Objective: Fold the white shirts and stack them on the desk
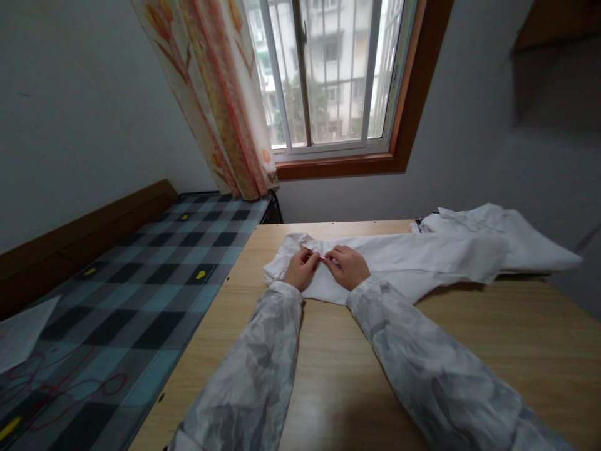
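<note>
A white garment (394,250) lies stretched across the table, its left end bunched beneath my hands. My left hand (303,268) is closed in a pinch over the cloth, thumb and fingertips together. Close beside it, my right hand (347,265) pinches too, its fingertips pointing left. Between the two sets of fingertips shows a short bit of thin dark red string (321,259); its ends are hidden by the fingers. Both hands rest on or just above the white fabric.
The wooden table (328,376) stands against a bed with a checked cover (154,319). On the bed are a loose red cord (106,385) and a white sheet of paper (25,332). More folded white cloth (530,238) is piled at the table's far right, near the wall.
</note>
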Tool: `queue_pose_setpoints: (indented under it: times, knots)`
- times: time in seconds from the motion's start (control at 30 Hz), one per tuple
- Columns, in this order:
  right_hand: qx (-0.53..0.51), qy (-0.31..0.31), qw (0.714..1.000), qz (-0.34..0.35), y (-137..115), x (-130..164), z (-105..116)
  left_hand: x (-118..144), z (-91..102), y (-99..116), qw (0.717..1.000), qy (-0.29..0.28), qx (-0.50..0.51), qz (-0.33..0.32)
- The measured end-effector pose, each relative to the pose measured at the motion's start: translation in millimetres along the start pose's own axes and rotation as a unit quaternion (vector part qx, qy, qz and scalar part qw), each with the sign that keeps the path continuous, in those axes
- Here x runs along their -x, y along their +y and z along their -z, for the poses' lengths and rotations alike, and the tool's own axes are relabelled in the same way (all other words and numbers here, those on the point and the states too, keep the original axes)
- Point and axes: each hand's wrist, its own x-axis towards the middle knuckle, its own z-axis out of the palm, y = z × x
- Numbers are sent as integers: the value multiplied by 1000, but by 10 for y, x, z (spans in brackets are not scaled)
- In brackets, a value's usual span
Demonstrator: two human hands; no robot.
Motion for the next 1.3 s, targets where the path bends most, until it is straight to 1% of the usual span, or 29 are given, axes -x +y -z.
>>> queue_pose_setpoints:
  times: [0.1, 0.2, 0.37, 0.53, 0.63, 0.73, 0.83, 0.97, 1.13, 1.23, 1.3]
  knots:
    - [-23, 17, 1000, -10, -13, -3, -2, 2, 19, 27, 999, 2, 35, 0]
    - [-59, 22, 997, -37, -1, -17, -21, 13, 16, 43, 999, 3, 52, -9]
    - [-155, 40, 984, -77, 98, -55, -86, 44, 3, 66, 999, 20, -13, -40]
    - [-220, 59, 967, -113, 206, -88, -161, 70, -7, 90, 999, 14, -15, -47]
    - [-269, 49, 954, -123, 252, -96, -190, 77, -11, 70, 998, 18, -22, -57]
    - [-306, 22, 942, -134, 302, -101, -207, 80, -14, 34, 995, 22, -46, -83]
    - [-331, -8, 934, -135, 353, -105, -224, 81, -13, 13, 992, 15, -64, -109]
    - [-331, -18, 934, -131, 382, -104, -250, 75, -4, 12, 990, 12, -77, -120]
    - [-258, 17, 959, -113, 348, -95, -257, 55, -4, 0, 992, -5, -76, -103]
    - [-214, 31, 971, -101, 325, -100, -248, 54, -29, -8, 991, -55, -54, -106]
    - [-204, 39, 973, -100, 314, -106, -238, 52, -42, -9, 989, -85, -30, -117]
